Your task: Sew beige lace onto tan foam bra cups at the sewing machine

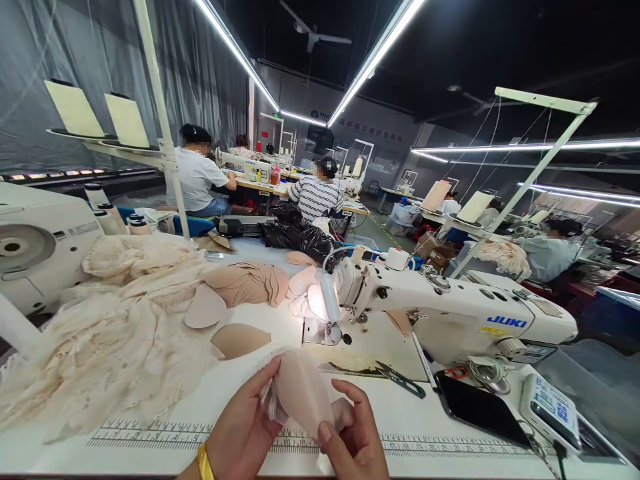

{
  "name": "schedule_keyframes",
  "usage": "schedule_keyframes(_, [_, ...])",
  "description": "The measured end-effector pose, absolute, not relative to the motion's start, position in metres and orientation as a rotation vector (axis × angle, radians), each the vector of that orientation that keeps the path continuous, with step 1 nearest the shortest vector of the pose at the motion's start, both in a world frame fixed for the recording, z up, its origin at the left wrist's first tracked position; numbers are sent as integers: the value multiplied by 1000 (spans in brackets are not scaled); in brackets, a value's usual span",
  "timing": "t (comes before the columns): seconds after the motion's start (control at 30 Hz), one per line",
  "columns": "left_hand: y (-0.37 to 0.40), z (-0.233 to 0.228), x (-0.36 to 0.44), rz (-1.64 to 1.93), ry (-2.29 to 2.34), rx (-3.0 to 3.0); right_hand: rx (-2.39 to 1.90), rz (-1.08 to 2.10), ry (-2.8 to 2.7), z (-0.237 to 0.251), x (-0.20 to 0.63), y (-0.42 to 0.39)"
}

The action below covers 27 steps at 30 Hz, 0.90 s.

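Bright tube lights (374,59) hang below a dark ceiling (510,40), beyond a grey curtain (110,50) and lettered wall (373,113).

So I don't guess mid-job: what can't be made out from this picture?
In the head view:
Left grip: some fingertips, hidden behind the beige cup.
Beige cup: its far side, turned away.
Needle plate: fine detail, too small.
Machine at far left: cut off by the left edge.
White box: fine print, too small and blurred.
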<state>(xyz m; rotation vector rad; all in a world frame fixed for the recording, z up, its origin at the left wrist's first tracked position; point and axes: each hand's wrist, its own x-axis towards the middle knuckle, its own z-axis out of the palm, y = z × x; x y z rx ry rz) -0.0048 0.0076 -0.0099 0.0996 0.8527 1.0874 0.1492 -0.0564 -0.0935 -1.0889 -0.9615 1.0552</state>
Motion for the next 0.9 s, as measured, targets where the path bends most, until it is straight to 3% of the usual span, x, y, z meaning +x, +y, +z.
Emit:
schedule_keyframes(0.17, [2,-11,-1,1121,781,33,-1173,879,-883,-114,147,-61])
schedule_keyframes(0.4, [-2,-4,1,1069,759,404,-1051,1039,-843,-95,150,-53])
schedule_keyframes(0.9, [3,-9,9,1047,724,296,-1035,1067,-817,-75,154,-44])
